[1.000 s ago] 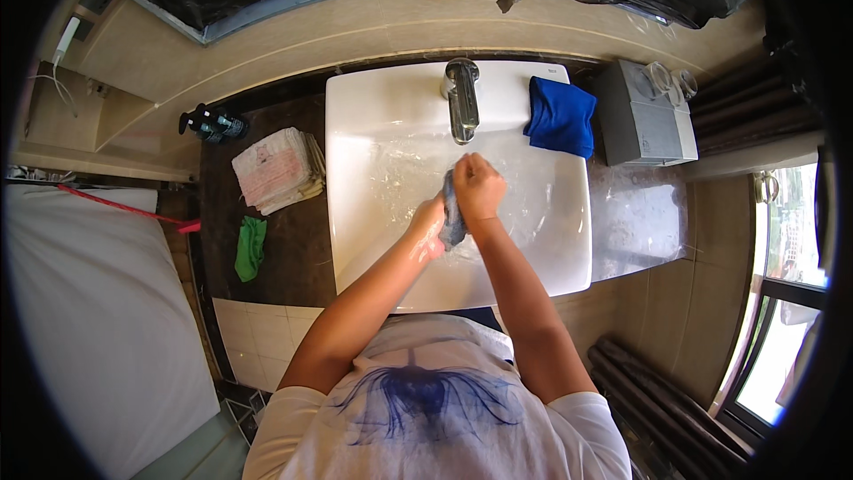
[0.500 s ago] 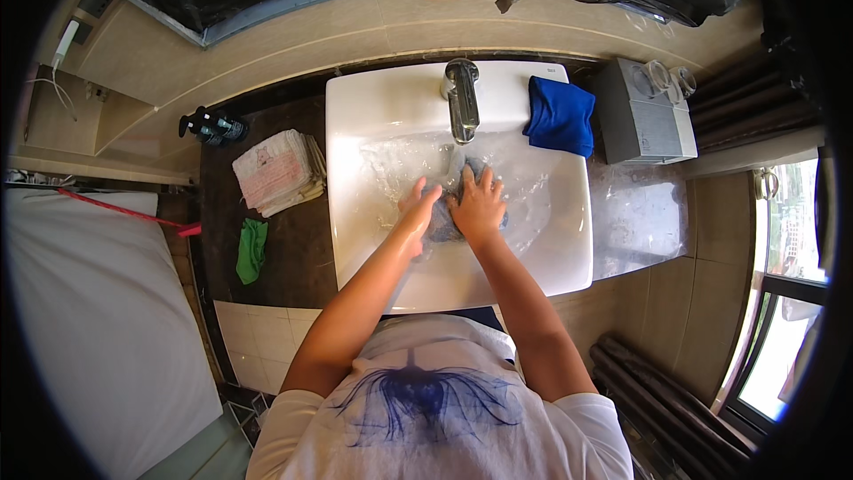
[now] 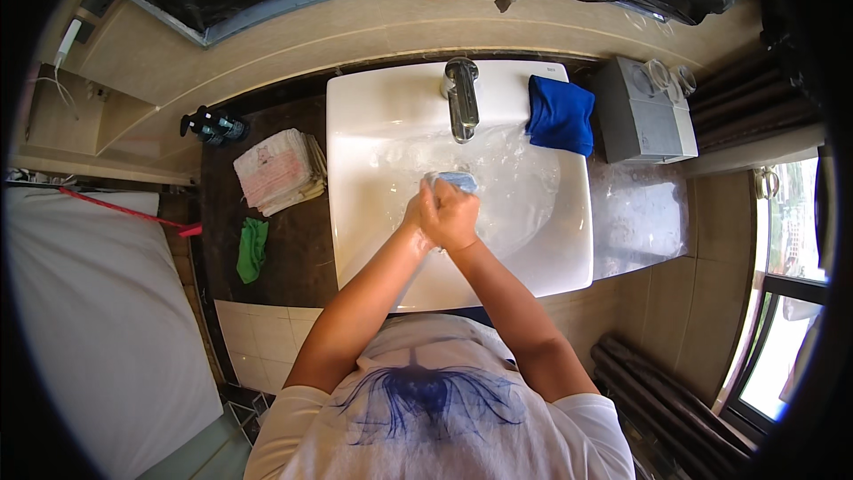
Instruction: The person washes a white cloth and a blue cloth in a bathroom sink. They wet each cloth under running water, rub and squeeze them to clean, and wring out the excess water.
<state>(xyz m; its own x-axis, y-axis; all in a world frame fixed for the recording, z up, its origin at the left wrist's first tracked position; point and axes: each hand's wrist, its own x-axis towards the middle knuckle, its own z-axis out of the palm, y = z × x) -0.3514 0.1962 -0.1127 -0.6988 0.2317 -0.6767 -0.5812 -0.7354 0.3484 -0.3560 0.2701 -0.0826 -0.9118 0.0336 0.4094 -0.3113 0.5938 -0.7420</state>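
Observation:
Over the white washbasin [image 3: 355,249], my left hand [image 3: 421,213] and my right hand [image 3: 456,216] are pressed together around a wet, light-blue cloth [image 3: 458,180]. Part of the cloth sticks out beyond my fingers on the far side; the rest is hidden in my grip. Both hands are closed. Water lies in the bowl below, with ripples near the chrome faucet [image 3: 462,102]. On the basin's right back corner rests a folded dark-blue cloth [image 3: 560,116].
Left of the basin, the dark counter [image 3: 293,280] carries a stack of folded cloths [image 3: 277,171], a green cloth [image 3: 252,249] and black pump bottles [image 3: 213,126]. To the right stands a grey box [image 3: 644,116] with glasses [image 3: 657,76] on top.
My hands were apart, the right pressing the cloth down in the water with spread fingers. Now they have come together, gathering the cloth into a bunch between them.

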